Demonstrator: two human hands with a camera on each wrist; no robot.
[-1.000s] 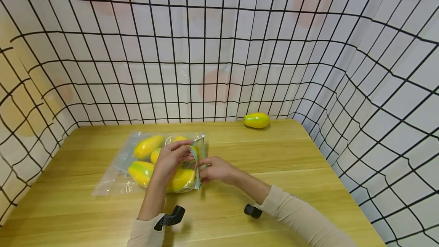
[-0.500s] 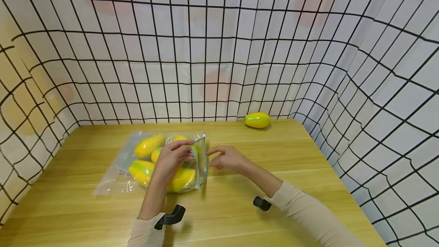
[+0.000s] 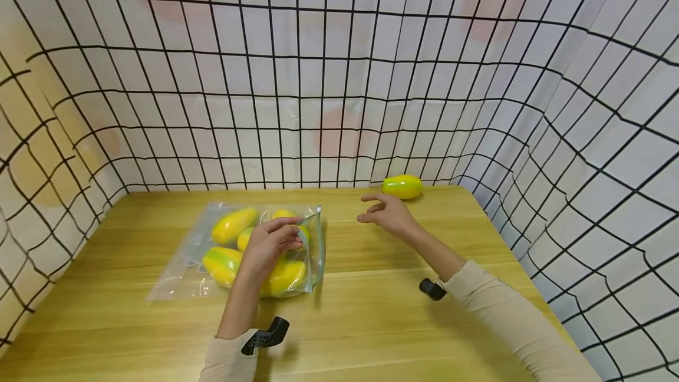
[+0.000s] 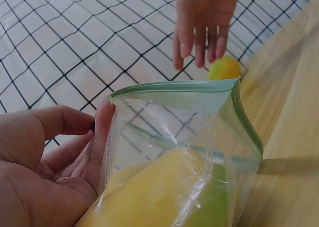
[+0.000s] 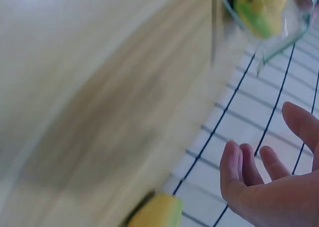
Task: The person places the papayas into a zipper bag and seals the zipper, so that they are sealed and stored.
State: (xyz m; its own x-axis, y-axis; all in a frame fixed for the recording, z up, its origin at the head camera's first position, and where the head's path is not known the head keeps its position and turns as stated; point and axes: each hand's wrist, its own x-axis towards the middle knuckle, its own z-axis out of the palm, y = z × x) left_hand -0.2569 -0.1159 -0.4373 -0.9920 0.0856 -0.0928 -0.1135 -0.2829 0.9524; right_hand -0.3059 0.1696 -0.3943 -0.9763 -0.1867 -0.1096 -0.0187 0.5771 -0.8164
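A clear zip bag (image 3: pixel 180 279) with a green-edged mouth lies on the table with several yellow-green papayas (image 3: pixel 220 264) inside. My left hand (image 3: pixel 267 246) holds the bag near its mouth. In the left wrist view the bag's green zip edge (image 4: pixel 199 87) stands spread apart, and my fingers (image 4: pixel 102 122) are at its left corner. My right hand (image 3: pixel 389 214) is in the air with nothing in it, fingers loosely bent. Just beyond it, a single papaya (image 3: pixel 403 187) lies at the table's back edge. The right wrist view shows part of that papaya (image 5: pixel 155 210).
The wooden table (image 3: pixel 361 323) is bordered at the back and sides by a black grid net (image 3: pixel 339 99) over a pale sheet. A black wrist camera (image 3: pixel 267 335) sits on the left forearm, another camera (image 3: pixel 432 289) on the right.
My right hand has let go of the bag's mouth and moved right and away from me, close to the lone papaya. My left hand stays at the bag, whose mouth stands wider.
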